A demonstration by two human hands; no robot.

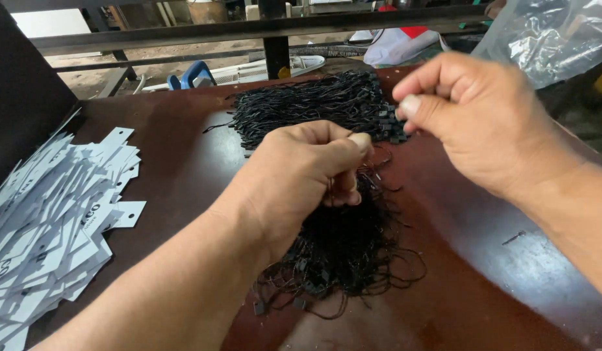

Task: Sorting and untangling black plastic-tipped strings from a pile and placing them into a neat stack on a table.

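My left hand (301, 175) is closed on a loose bundle of black tag strings (353, 250) and holds it just above the brown table (483, 286). The strings hang down and spread onto the table, with small black plastic locks at their ends. My right hand (476, 120) hovers to the right and slightly higher, thumb and fingertips pinched together; whether a thin string runs between them is too fine to tell. Behind both hands lies a second, neater bunch of black strings (314, 104) with its locks at the right end.
A large heap of white paper hang tags (54, 214) covers the table's left side, against a dark panel (21, 97). A clear plastic bag (554, 36) sits at the back right. Dark metal rails (262, 29) cross behind the table.
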